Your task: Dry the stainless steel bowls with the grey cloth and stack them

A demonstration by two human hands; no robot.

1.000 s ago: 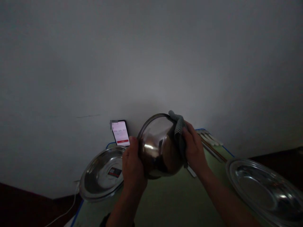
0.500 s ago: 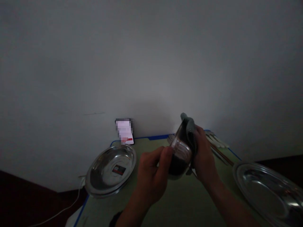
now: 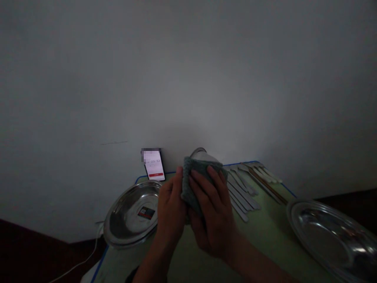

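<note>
A shiny metal vessel, seemingly a bowl (image 3: 206,155), is raised over the table between my hands. Only its upper rim and a strip of its side show; the rest is covered. Closed at the vessel's left side, my left hand (image 3: 170,210) has its thumb pointing up along the cloth's edge. My right hand (image 3: 213,214) presses a grey-green cloth (image 3: 203,164) against the vessel, fingers curled over the fabric.
On the green table (image 3: 259,243), an oval metal dish (image 3: 113,232) with a dark label stands left, another metal dish (image 3: 297,220) right. A lit phone (image 3: 153,167) leans on the wall. Several metal utensils (image 3: 241,196), brown chopsticks (image 3: 262,177) and white-handled utensils (image 3: 269,173) lie behind.
Both hands have moved left with the vessel and cloth. The vessel has turned, and the cloth with my right hand now covers the side facing me. More of the utensils show.
</note>
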